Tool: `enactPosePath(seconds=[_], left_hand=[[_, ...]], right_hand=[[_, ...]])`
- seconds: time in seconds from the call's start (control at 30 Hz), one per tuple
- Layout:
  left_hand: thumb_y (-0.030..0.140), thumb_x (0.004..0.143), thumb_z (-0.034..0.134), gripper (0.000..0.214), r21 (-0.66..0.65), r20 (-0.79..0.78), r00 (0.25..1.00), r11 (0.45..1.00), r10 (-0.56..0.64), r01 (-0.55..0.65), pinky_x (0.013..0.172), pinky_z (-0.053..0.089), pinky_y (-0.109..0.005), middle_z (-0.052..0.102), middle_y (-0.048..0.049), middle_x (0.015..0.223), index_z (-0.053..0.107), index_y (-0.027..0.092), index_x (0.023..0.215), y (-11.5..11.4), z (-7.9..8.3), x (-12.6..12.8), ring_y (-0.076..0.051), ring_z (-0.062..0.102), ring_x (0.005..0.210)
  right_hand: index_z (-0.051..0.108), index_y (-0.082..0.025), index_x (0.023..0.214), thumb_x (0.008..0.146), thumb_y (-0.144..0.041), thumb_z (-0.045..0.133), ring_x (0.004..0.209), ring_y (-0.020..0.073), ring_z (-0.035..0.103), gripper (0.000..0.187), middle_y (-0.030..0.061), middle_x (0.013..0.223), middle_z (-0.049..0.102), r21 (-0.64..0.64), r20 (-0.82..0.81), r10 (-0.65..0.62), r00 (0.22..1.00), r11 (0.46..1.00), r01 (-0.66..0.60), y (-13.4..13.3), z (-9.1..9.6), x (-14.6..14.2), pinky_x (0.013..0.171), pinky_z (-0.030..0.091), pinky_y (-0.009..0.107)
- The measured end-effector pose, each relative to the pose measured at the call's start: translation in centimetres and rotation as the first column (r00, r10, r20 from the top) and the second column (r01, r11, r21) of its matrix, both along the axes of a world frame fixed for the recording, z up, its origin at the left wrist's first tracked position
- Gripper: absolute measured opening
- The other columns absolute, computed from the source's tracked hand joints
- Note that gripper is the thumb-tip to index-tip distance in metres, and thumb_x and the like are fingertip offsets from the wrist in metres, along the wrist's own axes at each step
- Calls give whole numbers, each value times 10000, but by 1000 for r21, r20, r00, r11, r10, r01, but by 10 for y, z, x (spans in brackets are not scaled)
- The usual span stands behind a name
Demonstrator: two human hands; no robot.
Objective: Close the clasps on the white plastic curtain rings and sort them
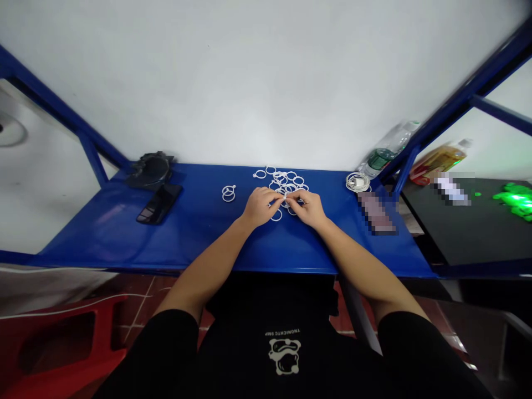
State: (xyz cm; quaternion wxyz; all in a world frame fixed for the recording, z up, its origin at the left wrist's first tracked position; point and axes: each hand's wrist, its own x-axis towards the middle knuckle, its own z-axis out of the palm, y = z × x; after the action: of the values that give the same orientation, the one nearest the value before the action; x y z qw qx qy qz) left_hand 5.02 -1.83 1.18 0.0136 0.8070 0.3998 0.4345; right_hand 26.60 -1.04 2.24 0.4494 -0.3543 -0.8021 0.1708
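Note:
My left hand (pixel 262 206) and my right hand (pixel 308 208) meet at the middle of the blue table, thumbs and forefingers pinched together. Between the fingertips is a small part of a white plastic ring, mostly covered by the fingers. Around and behind the hands lies a loose heap of white rings (pixel 280 177), several overlapping, some with a small eyelet on the rim like curtain rings. To the left of my left hand, a small group of white rings (pixel 228 193) lies apart from the heap.
The blue table (pixel 208 238) meets a white wall. At left lie a black phone (pixel 159 204) and a dark object (pixel 150 169). At right are a coiled white cable (pixel 357 182), a clear bottle (pixel 386 152) and a blurred-out flat item (pixel 377 213). Blue frame bars rise at both sides.

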Motion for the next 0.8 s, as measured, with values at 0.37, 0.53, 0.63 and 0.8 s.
enactPosePath(seconds=[0.37, 0.53, 0.63, 0.8], left_hand=[[330, 1074, 626, 209, 1, 28, 1000, 1000, -1, 1, 910, 501, -409, 816, -26, 946, 781, 239, 968, 1, 0, 3, -207, 731, 908], [354, 1048, 662, 166, -50, 51, 997, 997, -53, 55, 912, 543, -411, 803, -46, 1041, 792, 256, 1083, 3, 1, 0, -218, 722, 964], [315, 1020, 680, 116, -1, 82, 996, 1000, 21, -21, 972, 547, -447, 789, -57, 1089, 779, 255, 1012, 7, 5, -8, -237, 717, 1033], [175, 890, 731, 87, 1, 146, 941, 951, 305, -308, 1032, 514, -512, 794, -71, 1145, 692, 236, 842, 21, 9, -43, -292, 708, 1110]], right_hand=[[729, -230, 885, 1017, -385, 645, 701, 184, 680, 221, 30, 779, 751, 14, -20, -54, 998, 998, 54, -3, -1, -5, 697, 530, 312], [758, -241, 988, 1059, -410, 607, 780, 201, 710, 237, 47, 879, 783, 37, 5, -53, 999, 998, 53, -3, -4, -6, 753, 560, 336], [766, -248, 1031, 1063, -382, 601, 787, 198, 704, 214, 48, 927, 794, 69, 39, -41, 998, 997, 38, -2, -4, -4, 761, 560, 341], [770, -244, 1066, 1056, -367, 636, 897, 227, 716, 183, 61, 986, 801, 60, 234, 119, 965, 989, -136, 4, -5, -3, 856, 542, 386]])
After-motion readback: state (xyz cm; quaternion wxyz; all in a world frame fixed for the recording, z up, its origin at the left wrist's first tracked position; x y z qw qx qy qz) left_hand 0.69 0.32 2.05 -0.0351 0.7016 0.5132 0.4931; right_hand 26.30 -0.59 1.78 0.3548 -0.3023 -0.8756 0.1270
